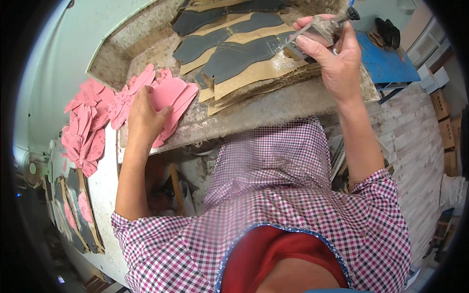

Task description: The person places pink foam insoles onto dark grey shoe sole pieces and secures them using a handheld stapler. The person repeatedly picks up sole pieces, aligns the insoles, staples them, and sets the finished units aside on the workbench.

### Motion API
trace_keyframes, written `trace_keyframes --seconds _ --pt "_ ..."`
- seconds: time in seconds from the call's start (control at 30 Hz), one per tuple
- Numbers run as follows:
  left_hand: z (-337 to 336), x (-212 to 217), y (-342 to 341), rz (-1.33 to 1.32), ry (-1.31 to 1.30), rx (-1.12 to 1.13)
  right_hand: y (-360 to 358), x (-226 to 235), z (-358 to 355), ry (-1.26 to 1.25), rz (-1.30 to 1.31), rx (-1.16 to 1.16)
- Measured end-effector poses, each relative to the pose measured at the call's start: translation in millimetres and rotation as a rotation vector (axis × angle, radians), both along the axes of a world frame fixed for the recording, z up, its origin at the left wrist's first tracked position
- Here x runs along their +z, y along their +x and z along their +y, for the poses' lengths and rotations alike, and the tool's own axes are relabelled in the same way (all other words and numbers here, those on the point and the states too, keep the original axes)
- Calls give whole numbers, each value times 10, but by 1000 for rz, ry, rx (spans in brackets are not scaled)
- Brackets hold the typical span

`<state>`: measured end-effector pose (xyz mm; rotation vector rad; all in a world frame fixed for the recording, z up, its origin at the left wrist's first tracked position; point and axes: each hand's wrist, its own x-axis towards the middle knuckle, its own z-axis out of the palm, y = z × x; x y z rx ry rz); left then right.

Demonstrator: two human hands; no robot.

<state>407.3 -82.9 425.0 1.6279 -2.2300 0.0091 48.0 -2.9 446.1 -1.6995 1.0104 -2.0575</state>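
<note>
My left hand (146, 116) is closed around a small stack of pink sole-shaped pieces (171, 93) at the left of the worktop, the thumb lying along their near side. My right hand (334, 58), at the upper right, grips a dirty metal spray gun (320, 31) with a dark knob. Pale streaks show in front of its nozzle, over the brown paper. Below and left of the gun, dark grey cut pieces (239, 59) lie in rows on layered brown paper sheets (264, 80).
More pink pieces (85, 129) are heaped on a white table (110, 195) at the left, beside grey strips (78, 205). A raised wall (115, 46) borders the grimy worktop (190, 129). Right of it stands a blue table (386, 61); cartons (442, 122) line the far right.
</note>
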Motion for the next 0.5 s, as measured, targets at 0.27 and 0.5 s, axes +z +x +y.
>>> trace_keyframes --seconds 0.27,0.5 --pt "-454 9 501 834 103 -113 -516 -70 103 -55 -196 72" --pt "-252 778 -774 648 311 -389 -839 -342 267 -34 -589 104"
